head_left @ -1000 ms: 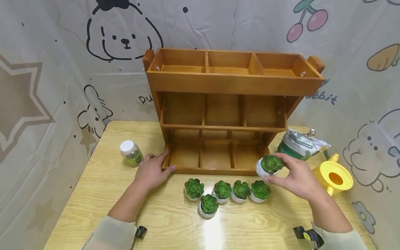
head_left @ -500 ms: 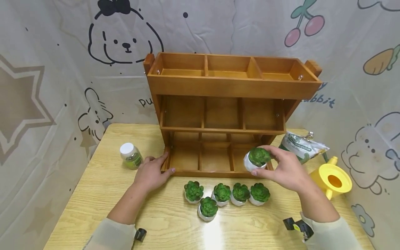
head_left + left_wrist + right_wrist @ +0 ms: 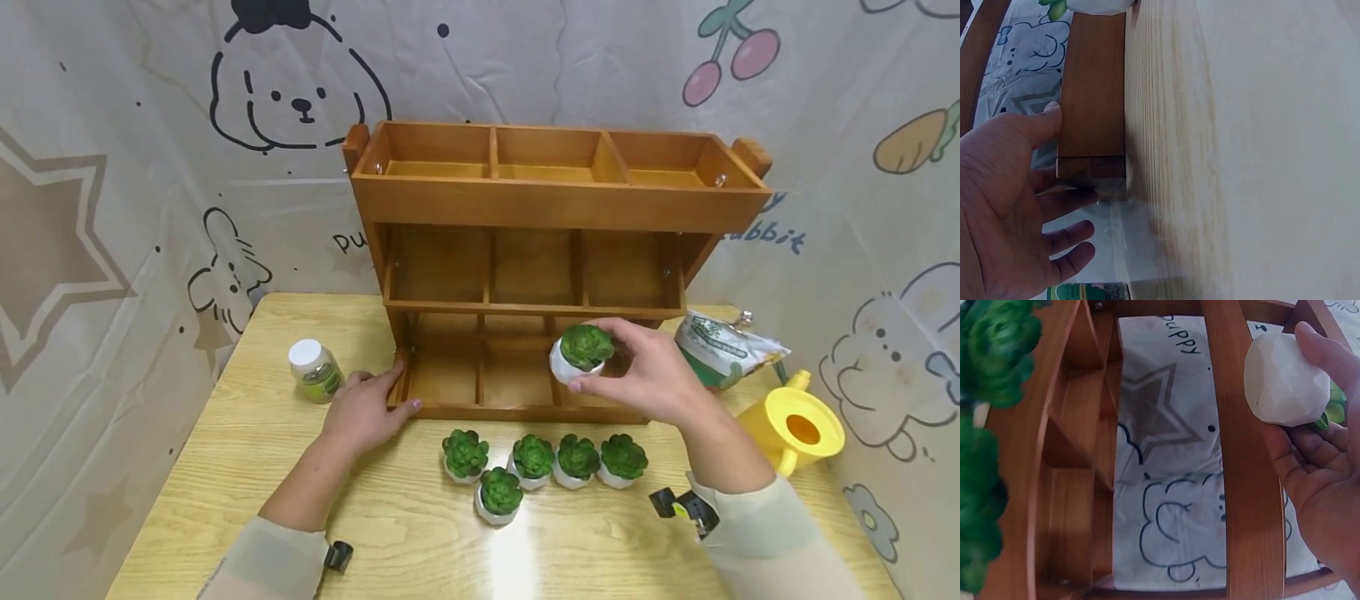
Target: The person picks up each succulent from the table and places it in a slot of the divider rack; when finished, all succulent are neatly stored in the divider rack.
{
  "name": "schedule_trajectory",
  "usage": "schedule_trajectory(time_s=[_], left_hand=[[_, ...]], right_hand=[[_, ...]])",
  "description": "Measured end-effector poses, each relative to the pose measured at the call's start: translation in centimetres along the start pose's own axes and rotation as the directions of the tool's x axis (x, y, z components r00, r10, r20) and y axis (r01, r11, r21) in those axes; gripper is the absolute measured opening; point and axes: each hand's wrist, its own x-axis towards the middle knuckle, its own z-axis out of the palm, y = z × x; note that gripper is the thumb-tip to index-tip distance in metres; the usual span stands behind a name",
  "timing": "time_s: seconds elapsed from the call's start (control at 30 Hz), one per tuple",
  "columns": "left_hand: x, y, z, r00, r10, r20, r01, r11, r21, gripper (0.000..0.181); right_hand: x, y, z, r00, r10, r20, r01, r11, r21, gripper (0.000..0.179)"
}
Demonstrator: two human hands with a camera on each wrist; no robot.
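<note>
My right hand (image 3: 651, 371) pinches a potted succulent (image 3: 587, 347) between thumb and fingers, in front of the lower right part of the wooden plant shelf (image 3: 562, 208). Its faceted white pot (image 3: 1288, 381) tilts in the right wrist view, leaves mostly hidden. My left hand (image 3: 369, 412) grips the bottom tier's left front corner. In the left wrist view, the thumb lies at the front board (image 3: 1094, 87) and the fingers (image 3: 1069, 236) reach past its end. Several more potted succulents (image 3: 500, 493) stand on the table before the shelf.
A white-capped jar (image 3: 315, 369) stands left of the shelf. To the right are a white and green bag (image 3: 727, 346) and a yellow watering can (image 3: 795, 429). The shelf has three tiers, each split into compartments. Wood-grain table (image 3: 405, 550) extends in front.
My right hand has carried the succulent leftward and slightly up, from beyond the shelf's right corner to before its lower right compartments. The left hand stays at its corner.
</note>
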Motion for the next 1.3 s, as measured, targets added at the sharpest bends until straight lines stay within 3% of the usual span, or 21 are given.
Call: schedule_trajectory(time_s=[0.2, 0.47, 0.8, 1.0, 1.3], left_hand=[[0.0, -0.1, 0.0, 1.000, -0.005, 0.002, 0.005, 1.000, -0.002, 0.081], [0.0, -0.2, 0.1, 1.000, -0.003, -0.002, 0.003, 1.000, -0.005, 0.081], [0.0, -0.2, 0.2, 1.000, 0.009, -0.016, -0.009, 1.000, 0.001, 0.081], [0.0, -0.2, 0.2, 1.000, 0.008, -0.025, -0.008, 1.000, 0.008, 0.081], [0.1, -0.1, 0.2, 0.999, 0.015, -0.032, -0.015, 1.000, 0.004, 0.081]], right_hand=[[1.9, -1.3, 0.7, 1.000, -0.009, 0.005, 0.009, 1.000, 0.011, 0.069], [4.2, -3.1, 1.9, 0.999, -0.040, 0.012, 0.038, 0.994, 0.101, 0.067], [6.9, -4.9, 3.1, 1.000, -0.024, 0.017, 0.022, 0.991, 0.135, 0.071], [8.6, -5.7, 3.7, 0.998, -0.055, 0.021, 0.052, 0.990, 0.134, 0.069], [10.9, -7.1, 4.2, 0.998, -0.023, 0.061, 0.016, 0.994, 0.109, 0.073]])
